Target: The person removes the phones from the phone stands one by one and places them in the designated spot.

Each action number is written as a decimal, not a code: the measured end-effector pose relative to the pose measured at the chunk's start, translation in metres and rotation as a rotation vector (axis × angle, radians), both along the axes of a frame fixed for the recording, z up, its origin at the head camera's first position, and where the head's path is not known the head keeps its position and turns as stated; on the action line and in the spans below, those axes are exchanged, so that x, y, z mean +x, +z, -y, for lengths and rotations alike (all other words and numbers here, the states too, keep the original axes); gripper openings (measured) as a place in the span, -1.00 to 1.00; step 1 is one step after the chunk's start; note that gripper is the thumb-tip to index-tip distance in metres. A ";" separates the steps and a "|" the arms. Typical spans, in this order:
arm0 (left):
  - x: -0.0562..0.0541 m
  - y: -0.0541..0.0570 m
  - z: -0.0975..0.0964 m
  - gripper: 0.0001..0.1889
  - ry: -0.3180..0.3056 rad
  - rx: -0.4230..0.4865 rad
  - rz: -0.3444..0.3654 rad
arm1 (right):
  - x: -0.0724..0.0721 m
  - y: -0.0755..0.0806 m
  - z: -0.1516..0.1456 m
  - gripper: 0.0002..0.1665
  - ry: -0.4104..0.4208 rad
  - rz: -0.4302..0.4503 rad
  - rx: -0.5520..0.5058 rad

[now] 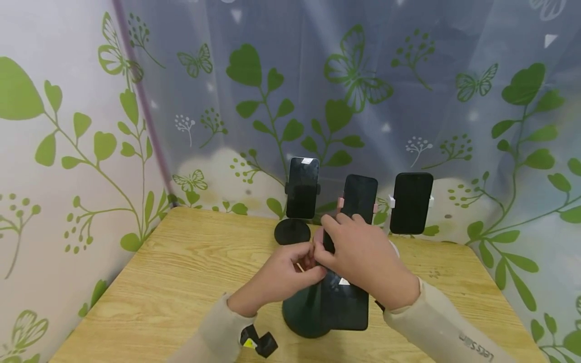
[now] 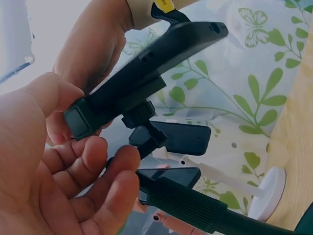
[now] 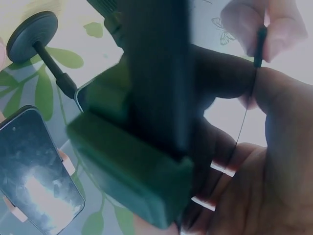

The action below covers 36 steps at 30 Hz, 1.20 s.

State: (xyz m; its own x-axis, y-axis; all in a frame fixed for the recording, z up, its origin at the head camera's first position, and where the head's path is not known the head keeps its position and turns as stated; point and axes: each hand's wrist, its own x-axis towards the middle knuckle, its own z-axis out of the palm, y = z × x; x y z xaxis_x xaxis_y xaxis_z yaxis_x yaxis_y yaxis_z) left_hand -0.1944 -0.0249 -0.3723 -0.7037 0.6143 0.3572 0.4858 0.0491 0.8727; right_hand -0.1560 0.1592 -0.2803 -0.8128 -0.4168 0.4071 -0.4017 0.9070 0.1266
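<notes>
At the left of the worktop (image 1: 195, 257), a black gadget (image 1: 265, 344) sits by the cuff of the left sleeve (image 1: 213, 322). The left hand (image 1: 277, 275) comes next, its grip narrow: thumb and fingers pinch the green end block (image 2: 80, 118) of a clamp on the green stand (image 1: 299, 317). Behind it, a black stand (image 1: 292, 232) holds a phone (image 1: 303, 189) upright.

In the middle is the near phone (image 1: 347, 307), over the round foot of the green stand and just right of the left hand. Its long axis runs roughly away from the person, with the near end free of both hands. The right hand (image 1: 363, 252) is nearer, lying over the far end with fingers bent round it; how firmly it holds, I cannot tell.

Beyond the right hand, a pink holder (image 1: 375, 207) carries a second upright phone (image 1: 360, 194); farthest right, a white holder (image 1: 431, 201) carries a third (image 1: 411, 204).
</notes>
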 end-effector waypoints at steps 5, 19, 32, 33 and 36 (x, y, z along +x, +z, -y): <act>-0.002 -0.003 0.000 -0.85 -0.011 0.031 -0.019 | -0.001 -0.002 0.000 -0.68 -0.009 -0.015 -0.006; -0.013 -0.019 -0.008 -0.89 -0.145 0.229 -0.051 | -0.002 -0.007 0.000 -0.66 -0.011 -0.039 0.006; -0.012 -0.018 -0.003 -0.73 -0.145 0.288 -0.126 | -0.004 -0.004 0.005 -0.79 0.034 -0.048 -0.013; -0.012 -0.018 -0.002 -0.72 -0.146 0.285 -0.125 | -0.004 -0.004 0.004 -0.79 0.034 -0.043 -0.013; -0.014 -0.020 -0.002 -0.73 -0.144 0.275 -0.129 | -0.004 -0.004 0.003 -0.80 0.035 -0.032 -0.012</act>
